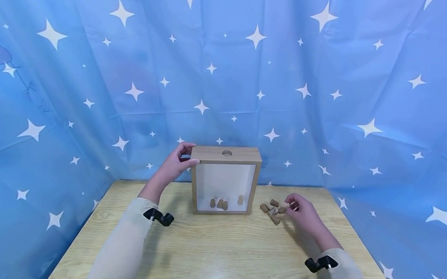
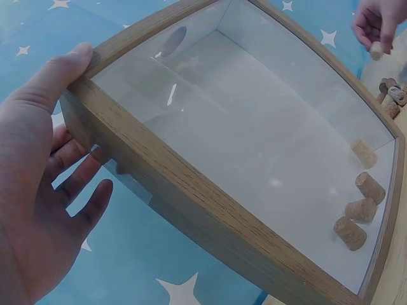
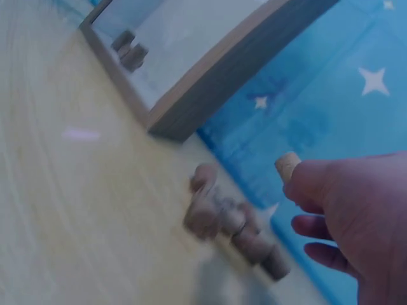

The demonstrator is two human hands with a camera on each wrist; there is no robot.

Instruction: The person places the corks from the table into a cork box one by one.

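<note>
A wooden shadow box [image 1: 256,186] with a clear front and a round hole [image 1: 227,153] in its top stands upright on the table. My left hand [image 1: 175,162] holds its upper left corner, thumb on the front edge and fingers along the side. Several corks [image 2: 360,211] lie at the bottom inside the box, behind the clear pane. To the right of the box, my right hand [image 1: 304,213] pinches a cork [image 3: 287,165] between thumb and fingertips. The held cork is above a small pile of loose corks [image 3: 203,216] on the table.
The light wood table [image 1: 211,247] reaches back to a blue curtain [image 1: 226,73] with white stars, which hangs close behind the box and along both sides. Black wrist mounts sit on the left sleeve [image 1: 127,235] and the right sleeve [image 1: 347,269].
</note>
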